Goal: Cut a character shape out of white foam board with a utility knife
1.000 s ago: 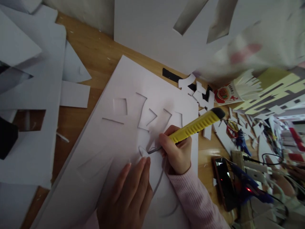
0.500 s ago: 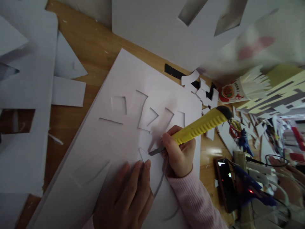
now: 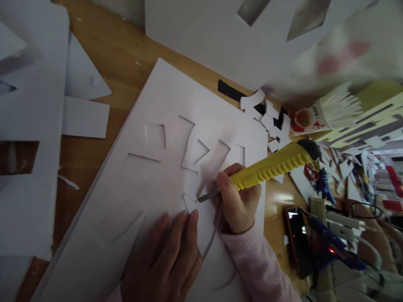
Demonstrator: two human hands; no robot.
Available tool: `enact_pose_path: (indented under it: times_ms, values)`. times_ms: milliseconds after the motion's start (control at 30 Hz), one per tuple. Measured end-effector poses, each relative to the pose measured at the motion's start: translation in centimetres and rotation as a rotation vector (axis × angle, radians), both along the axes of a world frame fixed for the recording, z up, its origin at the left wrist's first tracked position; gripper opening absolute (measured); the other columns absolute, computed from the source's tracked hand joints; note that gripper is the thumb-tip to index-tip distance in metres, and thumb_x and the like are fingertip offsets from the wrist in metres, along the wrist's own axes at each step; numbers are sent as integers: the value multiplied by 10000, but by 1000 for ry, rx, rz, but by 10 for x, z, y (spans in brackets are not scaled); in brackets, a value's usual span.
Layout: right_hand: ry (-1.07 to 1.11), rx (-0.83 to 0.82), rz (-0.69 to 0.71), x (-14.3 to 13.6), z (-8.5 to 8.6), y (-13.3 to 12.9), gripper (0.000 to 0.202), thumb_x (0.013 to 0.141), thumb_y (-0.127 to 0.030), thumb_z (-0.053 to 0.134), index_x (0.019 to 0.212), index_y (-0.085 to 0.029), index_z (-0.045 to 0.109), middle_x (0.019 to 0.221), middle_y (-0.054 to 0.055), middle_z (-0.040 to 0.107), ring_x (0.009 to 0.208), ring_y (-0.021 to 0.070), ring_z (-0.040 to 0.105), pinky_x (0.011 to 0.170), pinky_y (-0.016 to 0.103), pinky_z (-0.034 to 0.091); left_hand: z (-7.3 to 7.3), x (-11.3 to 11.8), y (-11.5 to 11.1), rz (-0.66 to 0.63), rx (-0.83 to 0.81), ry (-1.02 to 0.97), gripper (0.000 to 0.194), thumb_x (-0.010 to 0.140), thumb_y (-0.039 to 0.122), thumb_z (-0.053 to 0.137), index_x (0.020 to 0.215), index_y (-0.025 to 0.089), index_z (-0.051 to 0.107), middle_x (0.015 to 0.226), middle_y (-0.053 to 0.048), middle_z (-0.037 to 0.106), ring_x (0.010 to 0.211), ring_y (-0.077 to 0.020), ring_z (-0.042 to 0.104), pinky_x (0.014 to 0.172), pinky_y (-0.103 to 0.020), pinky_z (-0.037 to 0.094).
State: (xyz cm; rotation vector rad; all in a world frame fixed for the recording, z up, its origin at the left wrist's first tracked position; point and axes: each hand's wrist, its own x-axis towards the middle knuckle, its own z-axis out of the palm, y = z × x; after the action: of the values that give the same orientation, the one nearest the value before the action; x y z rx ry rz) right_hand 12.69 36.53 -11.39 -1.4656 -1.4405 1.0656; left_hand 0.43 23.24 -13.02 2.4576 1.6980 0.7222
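Note:
A white foam board (image 3: 151,184) with several cut lines and shapes lies tilted on the wooden table. My right hand (image 3: 237,201) is closed around a yellow utility knife (image 3: 272,165), whose handle slants up to the right. The blade tip touches the board beside a small angled cut. Just below and left of the tip, my left hand (image 3: 173,260) rests flat on the board, fingers stretched out and holding nothing.
White board pieces (image 3: 86,117) lie at the left, and a large white panel (image 3: 201,37) stands behind. To the right are cut scraps (image 3: 269,121), a paper cup (image 3: 307,119), a phone (image 3: 297,239), a blue glue gun (image 3: 338,247) and cables. Another person's hand (image 3: 376,239) shows at the far right.
The view has shifted slightly. The knife handle has swung a little outward to the right, while its tip stays near the same cut. My left hand keeps its place on the board.

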Motion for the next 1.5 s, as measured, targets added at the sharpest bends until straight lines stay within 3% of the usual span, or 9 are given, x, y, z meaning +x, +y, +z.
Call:
enact_pose_path:
  times_ms: [333,533,767,933,1033,1200,1500]
  values:
    - [-54,71,-34,-4,3,0,148,798,-269,624,686,-225,538,520,-63,463,407,92,401,377,229,307,-1,-1,0,-5,19,37,316,874,108,402,1075,118,646,1341,-124,573,1225,-287,496,1111,-495,338]
    - [-57,135,-98,-9,7,1,149,778,-231,601,642,-227,542,504,-54,463,413,91,398,380,233,298,-1,-2,-1,-33,-13,1,334,896,110,368,1096,84,635,1362,-141,545,1265,-308,448,1160,-492,228]
    - [-86,119,-78,-4,6,2,158,820,-250,607,675,-230,546,510,-57,466,417,96,419,387,235,326,0,-4,0,-53,-24,-12,338,895,108,382,1112,64,637,1353,-152,554,1247,-319,459,1150,-494,232]
    - [-70,123,-80,-6,8,3,187,822,-259,632,661,-217,546,492,-66,463,423,79,430,391,207,333,1,-5,3,-23,-37,-40,406,912,145,404,1273,40,559,1319,-110,604,1209,-269,490,1183,-449,187]
    - [-22,116,-103,-2,8,3,270,773,-309,709,607,-212,521,455,-77,450,391,65,404,359,193,301,2,-3,6,12,-48,-43,417,910,178,460,1297,49,545,1300,-64,629,1180,-230,505,1203,-410,152]
    - [-9,115,-61,9,4,2,344,638,-311,822,568,-206,502,456,-70,515,376,61,404,336,190,275,2,-3,7,6,-44,-48,434,922,237,461,1303,47,543,1293,-69,635,1203,-221,492,1200,-392,164]
    - [129,136,-28,9,4,3,332,705,-254,776,553,-197,487,438,-83,469,380,43,391,347,166,285,4,-7,8,-18,-109,-13,548,888,305,503,1391,92,458,1415,-77,527,1299,-225,421,1186,-372,151]
